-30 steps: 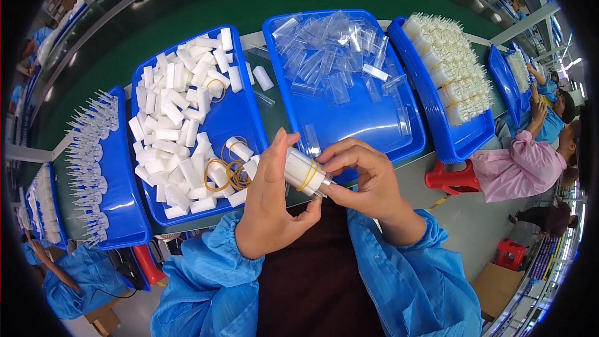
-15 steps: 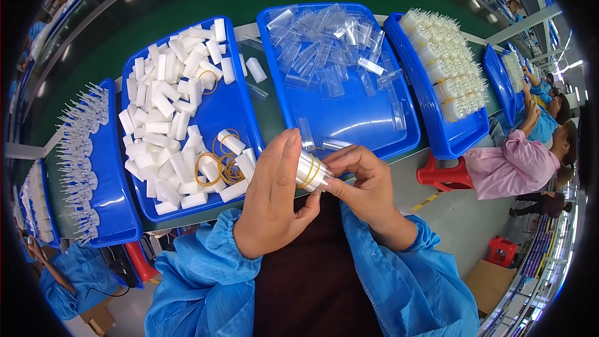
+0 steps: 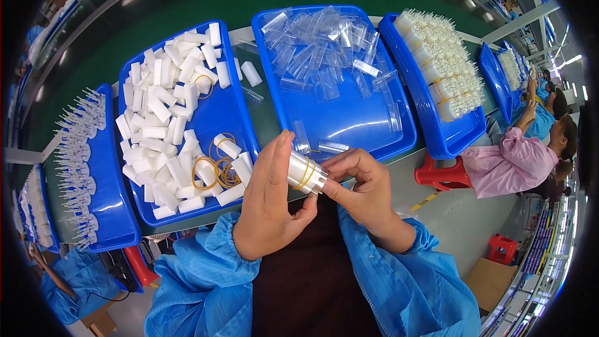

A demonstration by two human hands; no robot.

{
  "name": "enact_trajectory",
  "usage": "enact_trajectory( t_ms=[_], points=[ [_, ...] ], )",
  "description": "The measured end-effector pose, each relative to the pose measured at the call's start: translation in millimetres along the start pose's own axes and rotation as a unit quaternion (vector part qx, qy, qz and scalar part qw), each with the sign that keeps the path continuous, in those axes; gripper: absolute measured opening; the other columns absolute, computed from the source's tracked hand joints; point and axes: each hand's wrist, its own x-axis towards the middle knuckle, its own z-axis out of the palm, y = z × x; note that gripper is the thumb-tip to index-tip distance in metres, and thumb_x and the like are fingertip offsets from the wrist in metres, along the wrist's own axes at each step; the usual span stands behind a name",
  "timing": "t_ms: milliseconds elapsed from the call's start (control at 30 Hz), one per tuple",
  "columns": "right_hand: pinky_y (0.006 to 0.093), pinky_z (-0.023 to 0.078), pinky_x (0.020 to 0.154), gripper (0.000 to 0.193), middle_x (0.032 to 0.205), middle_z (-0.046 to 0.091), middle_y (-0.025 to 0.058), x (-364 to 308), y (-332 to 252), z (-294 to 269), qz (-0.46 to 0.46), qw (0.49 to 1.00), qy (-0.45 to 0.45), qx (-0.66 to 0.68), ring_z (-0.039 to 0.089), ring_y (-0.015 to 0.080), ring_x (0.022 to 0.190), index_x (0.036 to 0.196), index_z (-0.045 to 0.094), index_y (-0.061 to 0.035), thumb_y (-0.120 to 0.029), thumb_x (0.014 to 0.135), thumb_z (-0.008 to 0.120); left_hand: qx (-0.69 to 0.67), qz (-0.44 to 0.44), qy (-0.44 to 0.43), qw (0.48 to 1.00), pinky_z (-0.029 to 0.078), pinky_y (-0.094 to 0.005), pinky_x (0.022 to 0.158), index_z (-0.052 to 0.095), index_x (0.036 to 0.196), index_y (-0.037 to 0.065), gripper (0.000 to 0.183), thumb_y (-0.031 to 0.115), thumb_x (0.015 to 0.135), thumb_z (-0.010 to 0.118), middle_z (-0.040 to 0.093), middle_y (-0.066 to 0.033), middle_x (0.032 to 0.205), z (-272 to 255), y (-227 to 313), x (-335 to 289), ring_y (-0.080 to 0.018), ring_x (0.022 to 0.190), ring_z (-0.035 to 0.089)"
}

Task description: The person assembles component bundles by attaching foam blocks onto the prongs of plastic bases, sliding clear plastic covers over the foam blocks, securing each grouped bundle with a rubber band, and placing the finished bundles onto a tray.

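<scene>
In front of my chest is a bundle of white and clear plastic pieces (image 3: 303,171), bound with yellowish rubber bands. My right hand (image 3: 364,188) pinches its right end between thumb and fingers. Straight and upright, the fingers of my left hand (image 3: 268,203) are stretched out, with the palm against the bundle's left end and the thumb beneath it. Just beyond the hands, a blue tray (image 3: 368,118) holds many thin clear plastic pieces (image 3: 324,43). To the left, another blue tray (image 3: 232,112) is heaped with white blocks (image 3: 165,106) and loose rubber bands (image 3: 218,171).
At far left a blue tray (image 3: 115,206) carries rows of spiky clear parts (image 3: 81,162). Stacked trays (image 3: 458,137) on the right hold banded white bundles (image 3: 440,62). A red stool (image 3: 443,175) and a person in pink (image 3: 499,162) are farther right. Loose pieces lie between the middle trays.
The view has shifted slightly. The bundle is tilted a little differently between my hands, which keep nearly the same pose.
</scene>
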Motion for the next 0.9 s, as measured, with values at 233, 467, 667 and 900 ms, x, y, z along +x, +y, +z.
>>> enact_trajectory(
  t_ms=[233, 467, 667, 900],
  points=[
    [0.0237, 0.051, 0.071, 0.020, 0.095, 0.059, 0.0122, 3.3, -3.5, -3.0, 0.024, 0.999, -0.020, 0.010, 0.062, 0.0125, 0.080, 0.090, 0.055, 0.0014, 0.003, 0.076, 0.070, -0.042, -0.038, -0.012, 0.998, 0.040, -0.0435, 0.096, 0.015, 0.139, -0.002, 0.097, -0.003, 0.061, 0.072, 0.039, -0.0271, 0.129, -0.9, 0.4, 2.9, -0.0415, 0.117, 0.044],
    [0.0227, 0.051, 0.070, 0.022, 0.095, 0.059, 0.0115, 6.2, -6.0, 2.1, 0.032, 0.999, -0.008, 0.004, 0.061, 0.0116, 0.077, 0.092, 0.055, 0.0024, 0.005, 0.075, 0.068, -0.016, -0.029, 0.000, 0.999, 0.041, -0.0428, 0.095, 0.015, 0.139, -0.003, 0.097, -0.003, 0.061, 0.071, 0.040, -0.0283, 0.127, 0.8, -1.1, 4.3, -0.0419, 0.116, 0.045],
    [0.0248, 0.048, 0.070, 0.029, 0.098, 0.059, 0.0126, 5.0, -4.3, -6.1, -0.065, 0.997, -0.023, -0.040, 0.060, 0.0139, 0.079, 0.095, 0.057, 0.0012, 0.001, 0.070, 0.072, -0.091, -0.082, 0.020, 0.992, 0.042, -0.0402, 0.093, 0.011, 0.141, -0.001, 0.097, -0.005, 0.063, 0.069, 0.039, -0.0243, 0.128, 0.6, 0.1, 3.3, -0.0353, 0.117, 0.046],
    [0.0385, 0.037, 0.092, 0.076, 0.130, 0.042, 0.0139, 17.6, -14.0, -12.9, -0.195, 0.964, -0.080, -0.161, 0.046, 0.0306, 0.116, 0.122, 0.050, -0.0092, -0.025, 0.056, 0.085, -0.645, -0.272, -0.058, 0.712, 0.041, -0.0394, 0.098, 0.003, 0.143, 0.016, 0.093, -0.005, 0.075, 0.063, 0.039, -0.0181, 0.126, -5.7, -1.2, 7.0, -0.0271, 0.119, 0.044]
  ],
)
